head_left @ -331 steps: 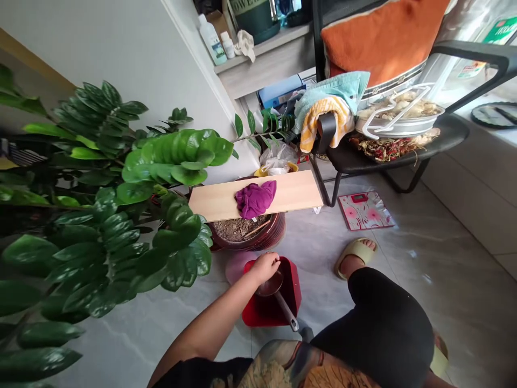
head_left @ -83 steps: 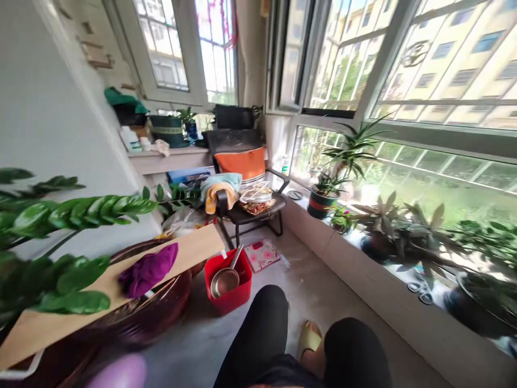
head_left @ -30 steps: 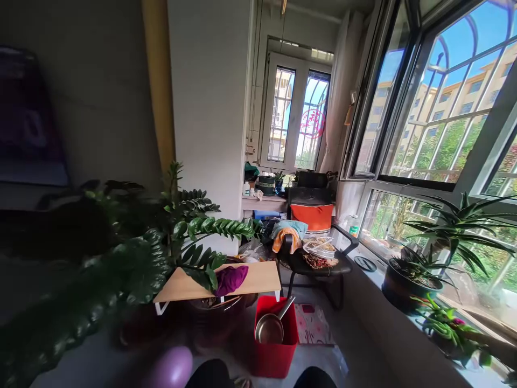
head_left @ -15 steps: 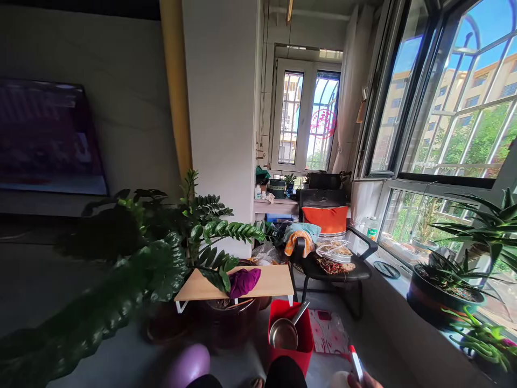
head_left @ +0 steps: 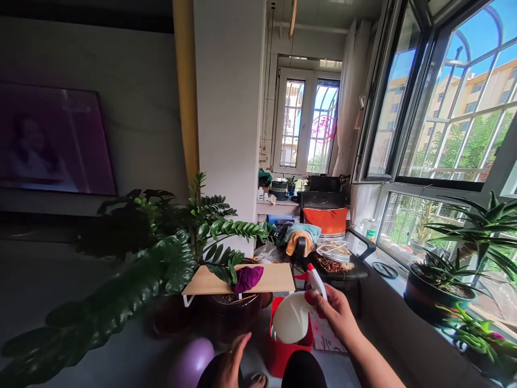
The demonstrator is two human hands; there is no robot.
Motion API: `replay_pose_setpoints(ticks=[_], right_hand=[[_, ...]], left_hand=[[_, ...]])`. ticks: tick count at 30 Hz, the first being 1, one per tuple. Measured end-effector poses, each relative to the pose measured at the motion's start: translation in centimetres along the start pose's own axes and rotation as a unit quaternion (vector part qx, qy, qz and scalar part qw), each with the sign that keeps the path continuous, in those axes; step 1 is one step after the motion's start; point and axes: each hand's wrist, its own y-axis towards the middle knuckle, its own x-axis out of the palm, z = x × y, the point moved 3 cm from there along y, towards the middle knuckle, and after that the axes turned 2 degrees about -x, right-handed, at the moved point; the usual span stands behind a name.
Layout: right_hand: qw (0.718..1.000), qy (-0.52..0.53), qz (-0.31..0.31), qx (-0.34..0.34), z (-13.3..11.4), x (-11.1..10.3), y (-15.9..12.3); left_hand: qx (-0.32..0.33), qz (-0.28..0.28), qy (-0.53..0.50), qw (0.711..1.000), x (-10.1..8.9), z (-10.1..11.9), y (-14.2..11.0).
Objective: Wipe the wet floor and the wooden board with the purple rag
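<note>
My right hand [head_left: 337, 313] is raised in front of me, closed around the neck of a white spray bottle [head_left: 291, 320] with a red and white trigger head [head_left: 313, 276]. My left hand [head_left: 231, 364] is low at the bottom edge, fingers apart and holding nothing, just below and left of the bottle. Behind the bottle stands a red bucket [head_left: 283, 353] on the floor. A wooden board [head_left: 274, 277] with a purple cloth [head_left: 247, 278] on it lies across a dark red pot [head_left: 234, 310].
A large leafy plant [head_left: 161, 253] fills the left foreground. A purple ball [head_left: 191, 364] lies on the floor. A black chair [head_left: 339, 258] with an orange cushion, towels and trays stands behind. Potted plants [head_left: 448, 280] line the windowsill at right.
My right hand has come up into view with the spray bottle, which was only at the bottom edge half a second ago. My left hand has appeared at the bottom. The view has risen since earlier.
</note>
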Motion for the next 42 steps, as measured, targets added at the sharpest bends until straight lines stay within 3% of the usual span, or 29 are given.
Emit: replay_pose_setpoints(ticks=[4, 7, 10, 16, 25, 35, 42], right_hand=[[0.993, 0.109, -0.035, 0.018, -2.0, 3.2, 0.6], [0.984, 0.166, -0.044, 0.039, -2.5, 4.8, 0.9], [0.982, 0.178, -0.054, 0.043, -2.3, 5.9, 1.4], [0.979, 0.180, -0.058, 0.069, 0.1, 7.7, 2.7], [0.972, 0.211, -0.047, 0.094, 3.0, 9.8, 3.0], [0.968, 0.217, -0.035, 0.118, 4.5, 9.1, 2.6], [0.977, 0.182, -0.034, 0.102, 3.9, 8.4, 1.4]], left_hand=[[-0.013, -0.027, -0.176, 0.984, 0.4, 3.4, 2.5], [-0.061, -0.100, -0.357, 0.927, 0.4, 6.5, 2.5], [-0.115, -0.106, -0.435, 0.887, -0.2, 7.9, 1.6], [-0.141, -0.082, -0.432, 0.887, -0.7, 7.0, 0.8], [-0.102, -0.075, -0.470, 0.874, -0.6, 6.4, 1.4], [-0.122, -0.126, -0.499, 0.849, -0.1, 6.7, 1.0], [-0.130, -0.103, -0.452, 0.876, 0.2, 6.1, 1.1]])
